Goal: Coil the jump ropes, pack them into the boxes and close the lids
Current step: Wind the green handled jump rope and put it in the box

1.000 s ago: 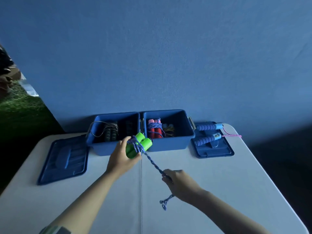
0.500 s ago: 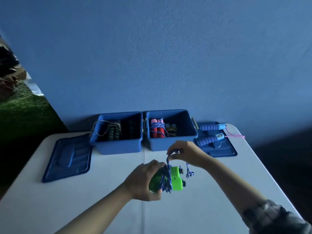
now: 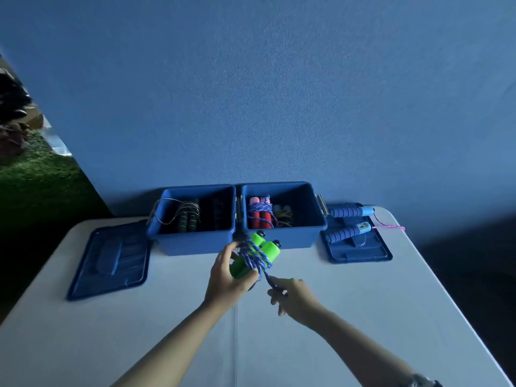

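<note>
My left hand [image 3: 227, 277] grips the two green handles [image 3: 258, 254] of a jump rope, held side by side above the table in front of the boxes. Its blue rope [image 3: 255, 259] is wound round the handles. My right hand [image 3: 293, 297] pinches the rope's short free end just below the handles and holds it taut. Two open blue boxes stand at the back: the left box [image 3: 195, 243] holds a dark-handled rope, the right box [image 3: 304, 233] a red-handled rope and another bundle.
One blue lid [image 3: 109, 261] lies flat left of the boxes, another lid [image 3: 360, 251] on the right with a blue-handled rope [image 3: 349, 222] and its pink cord on top. White table [image 3: 363, 317] with a centre seam; blue wall behind; dark drop-offs at both sides.
The handles went from near the boxes down toward me and back up. My right hand circled over them and came down again; the free rope end is much shorter now.
</note>
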`<state>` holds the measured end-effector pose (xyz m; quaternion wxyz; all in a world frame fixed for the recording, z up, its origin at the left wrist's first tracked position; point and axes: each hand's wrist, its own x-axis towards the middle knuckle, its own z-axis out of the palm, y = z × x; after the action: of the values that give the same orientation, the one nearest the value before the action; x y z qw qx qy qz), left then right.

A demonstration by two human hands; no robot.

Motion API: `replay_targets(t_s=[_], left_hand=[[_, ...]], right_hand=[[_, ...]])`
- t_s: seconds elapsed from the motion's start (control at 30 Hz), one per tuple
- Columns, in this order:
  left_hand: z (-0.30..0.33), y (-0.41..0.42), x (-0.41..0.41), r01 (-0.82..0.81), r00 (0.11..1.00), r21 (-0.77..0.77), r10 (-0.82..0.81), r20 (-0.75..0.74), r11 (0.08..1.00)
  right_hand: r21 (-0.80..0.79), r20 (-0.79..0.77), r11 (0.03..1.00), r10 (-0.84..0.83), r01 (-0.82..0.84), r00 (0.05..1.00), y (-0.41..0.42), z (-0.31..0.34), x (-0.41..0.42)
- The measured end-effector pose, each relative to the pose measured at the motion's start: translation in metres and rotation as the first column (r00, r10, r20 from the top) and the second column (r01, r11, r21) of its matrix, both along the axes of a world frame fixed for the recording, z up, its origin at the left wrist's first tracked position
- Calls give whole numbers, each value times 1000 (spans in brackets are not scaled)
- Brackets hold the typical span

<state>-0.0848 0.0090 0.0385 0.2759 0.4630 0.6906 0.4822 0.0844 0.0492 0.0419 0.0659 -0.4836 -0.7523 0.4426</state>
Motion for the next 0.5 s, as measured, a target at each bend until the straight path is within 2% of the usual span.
replay_targets(t_s=[0.13,0.23,0.33,0.5], left_hand=[[-4,-4,-12,-56,996,-154,44,-83,987],[-2,-6,-11,-27,979,-262,-27,-202,965],[2,-5,-4,42,951,-331,-139,-277,943],[12,1,4,177,901,-449,-328,-285,876]], right_hand=[[170,104,984,-62,44,993,-2,4,3],[362,199,928,10,-83,980,-2,8,5],[462,161,869,116,-179,980,-1,14,5],[572,40,809,142,-139,989,14,24,7]])
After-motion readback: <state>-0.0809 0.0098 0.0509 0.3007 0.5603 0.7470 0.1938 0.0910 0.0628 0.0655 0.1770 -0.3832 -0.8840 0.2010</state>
